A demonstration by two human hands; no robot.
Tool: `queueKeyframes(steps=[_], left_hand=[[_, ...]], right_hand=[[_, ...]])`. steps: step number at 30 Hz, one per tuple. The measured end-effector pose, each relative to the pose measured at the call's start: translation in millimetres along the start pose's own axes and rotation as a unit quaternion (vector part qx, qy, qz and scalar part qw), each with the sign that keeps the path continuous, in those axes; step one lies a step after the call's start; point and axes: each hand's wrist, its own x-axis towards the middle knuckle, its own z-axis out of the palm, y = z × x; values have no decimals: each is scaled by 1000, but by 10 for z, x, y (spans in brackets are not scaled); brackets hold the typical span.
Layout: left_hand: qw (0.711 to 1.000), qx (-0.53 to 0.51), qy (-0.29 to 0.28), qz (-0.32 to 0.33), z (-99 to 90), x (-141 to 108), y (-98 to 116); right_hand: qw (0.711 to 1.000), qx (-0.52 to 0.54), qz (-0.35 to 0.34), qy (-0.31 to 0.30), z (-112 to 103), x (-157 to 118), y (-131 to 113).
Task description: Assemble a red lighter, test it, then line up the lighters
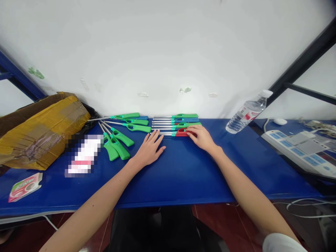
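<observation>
Several long-nosed gas lighters lie side by side in a row on the blue table, metal tubes pointing left. Nearest to me in that row is a red lighter [181, 133]; a green lighter [193, 124] and a blue lighter [194, 119] lie behind it. My right hand [202, 138] closes its fingers on the end of the red handle. With fingers stretched out, my left hand [151, 148] is at the tube tips of the row. To its left, several mostly green lighters [122, 148] lie loosely fanned, with a bit of blue handle showing behind.
A taped cardboard box [47, 133] stands at the left beside a blurred-out packet [85, 155] and a small printed card [26, 186]. On the right are a tilted-looking water bottle [246, 113] and a white power strip [299, 150] with cables. A white wall backs the table [181, 175].
</observation>
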Motion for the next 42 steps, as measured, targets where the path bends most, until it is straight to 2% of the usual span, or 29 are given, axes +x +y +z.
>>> queueKeyframes(steps=[19,23,27,31,35,42], left_hand=[[1000,-7,-1,-5,13,-5,-8],[999,-8,33,10,-13,-3,-6],[997,-12,75,32,-89,0,27],[997,-22,53,43,-124,-11,61],[999,-21,25,43,-102,-28,79],[998,-16,5,53,-105,-37,72]], right_hand=[[1000,1,8,25,-8,9,-1],[999,17,-1,44,-72,8,-175],[997,43,-65,-28,-93,-29,-525],[985,41,-114,-124,0,-100,-760],[980,12,-109,-167,91,-138,-782],[978,19,-104,-182,80,-123,-769]])
